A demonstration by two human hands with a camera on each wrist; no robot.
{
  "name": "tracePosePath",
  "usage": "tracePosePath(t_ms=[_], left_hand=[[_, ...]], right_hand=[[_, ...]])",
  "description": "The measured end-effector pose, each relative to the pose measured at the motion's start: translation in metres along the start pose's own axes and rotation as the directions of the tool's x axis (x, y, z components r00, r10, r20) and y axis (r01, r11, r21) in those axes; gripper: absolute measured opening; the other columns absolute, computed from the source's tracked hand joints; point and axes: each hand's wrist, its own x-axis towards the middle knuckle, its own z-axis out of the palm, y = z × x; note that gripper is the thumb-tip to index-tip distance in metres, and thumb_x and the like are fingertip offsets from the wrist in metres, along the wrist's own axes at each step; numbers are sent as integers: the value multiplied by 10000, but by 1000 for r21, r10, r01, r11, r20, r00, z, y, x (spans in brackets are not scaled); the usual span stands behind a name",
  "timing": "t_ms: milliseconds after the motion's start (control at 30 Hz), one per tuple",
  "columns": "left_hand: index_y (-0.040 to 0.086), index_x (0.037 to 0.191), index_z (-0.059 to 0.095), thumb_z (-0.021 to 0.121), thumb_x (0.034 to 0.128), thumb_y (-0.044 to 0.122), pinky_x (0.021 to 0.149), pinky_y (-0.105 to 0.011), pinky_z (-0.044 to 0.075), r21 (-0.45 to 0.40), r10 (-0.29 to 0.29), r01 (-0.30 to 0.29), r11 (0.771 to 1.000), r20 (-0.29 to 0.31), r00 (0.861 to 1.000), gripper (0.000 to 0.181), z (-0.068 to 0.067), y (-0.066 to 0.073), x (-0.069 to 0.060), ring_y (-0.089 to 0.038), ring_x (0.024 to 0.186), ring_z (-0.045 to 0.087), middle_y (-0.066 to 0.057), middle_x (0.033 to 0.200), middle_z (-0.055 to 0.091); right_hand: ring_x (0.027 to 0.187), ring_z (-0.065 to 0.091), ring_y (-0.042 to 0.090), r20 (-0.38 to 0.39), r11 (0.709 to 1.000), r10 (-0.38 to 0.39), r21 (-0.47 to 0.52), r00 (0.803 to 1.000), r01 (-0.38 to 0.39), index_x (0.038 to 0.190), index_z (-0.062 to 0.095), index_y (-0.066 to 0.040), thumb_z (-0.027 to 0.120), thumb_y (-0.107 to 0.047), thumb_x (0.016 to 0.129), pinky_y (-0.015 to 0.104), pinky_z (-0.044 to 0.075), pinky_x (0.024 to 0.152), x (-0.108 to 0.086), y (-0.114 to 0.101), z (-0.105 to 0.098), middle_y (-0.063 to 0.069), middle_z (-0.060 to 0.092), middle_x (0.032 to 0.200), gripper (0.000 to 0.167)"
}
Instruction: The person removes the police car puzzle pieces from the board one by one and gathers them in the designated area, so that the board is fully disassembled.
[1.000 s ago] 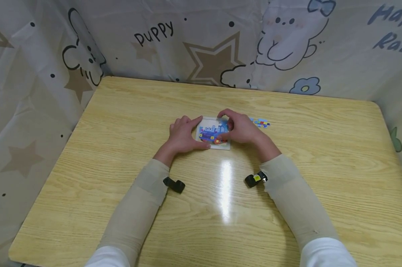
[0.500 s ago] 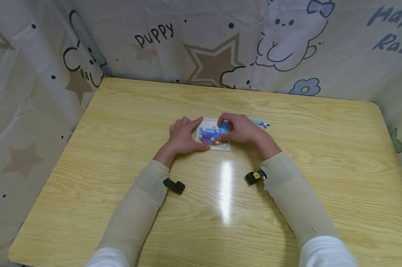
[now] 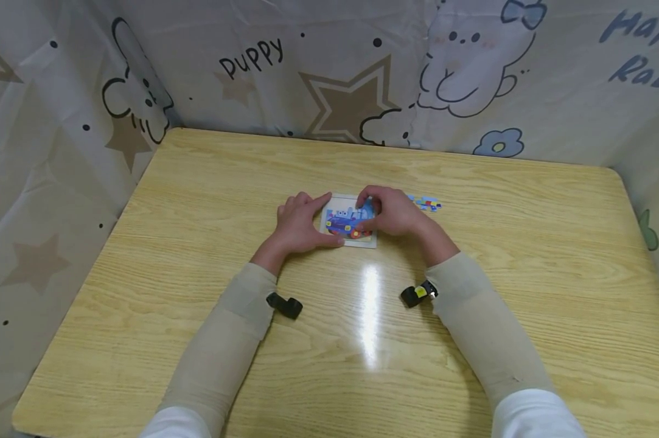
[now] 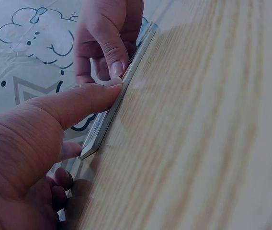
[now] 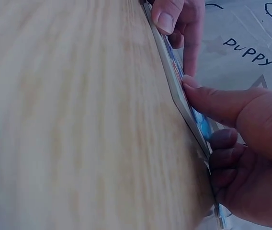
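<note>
Left hand (image 3: 297,224), right hand (image 3: 396,211) on picture puzzle (image 3: 344,220)

Head: it lies toward the counter's (image 3: 225,188) far edge; left fingers spread wide along its left side; right fingers bend over its right side, whether pinching anything I cannot tell; loose pieces (image 3: 429,203) lie beyond; left wrist: left thumb touches the puzzle's near edge; right wrist: right fingers curl.

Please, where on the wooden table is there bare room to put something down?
The pale wooden table is bare left of the left hand, and right of the small multicoloured puzzle pieces behind the right hand. Between the beige fabric sleeves there is also room. It is crowded at the flat white-edged picture board, between the hands.
</note>
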Motion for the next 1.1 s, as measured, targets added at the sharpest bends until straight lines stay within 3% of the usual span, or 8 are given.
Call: tracePosePath(t_ms=[200, 500, 733, 833, 933, 1100], left_hand=[[208, 1573, 356, 803, 715, 638, 860, -423, 223, -1, 0, 0, 1000, -4, 1000, 1058, 1, 0, 0, -240, 1017, 349, -32, 1126, 414], [212, 1573, 355, 806, 710, 640, 860, -422, 221, -1, -2, 2, 1000, -5, 1000, 1064, 1, 0, 0, -238, 1023, 352, -31, 1136, 418], [211, 1572, 358, 808, 714, 633, 866, -420, 225, 4, -5, 5, 1000, -3, 1000, 1057, 1, 1, -1, -236, 1018, 353, -32, 1132, 416], [210, 1572, 358, 808, 717, 629, 873, -422, 227, 4, -6, 6, 1000, -3, 1000, 1053, 0, 2, -1, -237, 1024, 354, -34, 1142, 418], [209, 1573, 356, 808, 720, 625, 879, -424, 227, 2, -7, 7, 1000, -2, 1000, 1051, 0, 2, -1, -239, 1028, 355, -37, 1149, 420], [206, 1572, 355, 810, 721, 620, 884, -426, 229, -1, -6, 6, 1000, 0, 1000, 1051, 0, 3, -1, -241, 1024, 355, -38, 1145, 419]], right_hand=[[829, 449, 266, -52, 1000, -22, 2, 998, 22, 1056, 664, -134, 893, -234, 773, 390, 338, 730, 0, 2, 2, 111, 506, 880, 378], [1020, 438, 277, -79, 1000, -19, 5, 997, 19, 1014, 681, -102, 904, -233, 758, 434, 355, 894, -2, 3, 3, 112, 508, 1102, 364], [1051, 496, 282, -122, 999, 46, 27, 991, -43, 1219, 621, -37, 929, -232, 721, 430, 380, 951, -2, 0, 4, 126, 575, 1159, 616], [1097, 502, 279, -137, 994, 99, 62, 986, -91, 1261, 628, -21, 921, -215, 732, 431, 368, 995, -4, -3, 4, 123, 590, 1202, 635], [1085, 488, 280, -143, 989, 132, 85, 981, -121, 1254, 654, -37, 908, -196, 751, 436, 368, 979, -6, -7, 3, 118, 581, 1194, 585], [986, 479, 282, -146, 990, 119, 88, 982, -107, 1240, 671, -95, 840, -147, 829, 424, 398, 853, -9, -8, 4, 106, 568, 1113, 448]])
